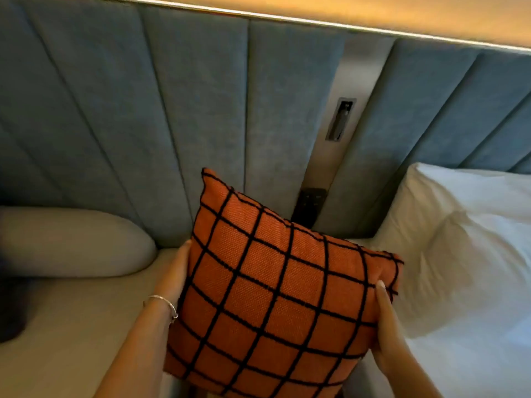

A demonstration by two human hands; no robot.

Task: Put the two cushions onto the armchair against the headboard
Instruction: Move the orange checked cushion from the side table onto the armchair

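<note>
- My left hand (173, 272) and right hand (386, 317) clasp the orange checked cushion (273, 288) by its sides, tilted, above the beige seat (71, 326).
- Beyond: grey bolster (74, 242), white pillow (465, 239), blue padded headboard (201, 96).

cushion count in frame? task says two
1: an orange checked cushion, held between the left hand and right hand before the blue headboard. A second may be out of frame.
</note>
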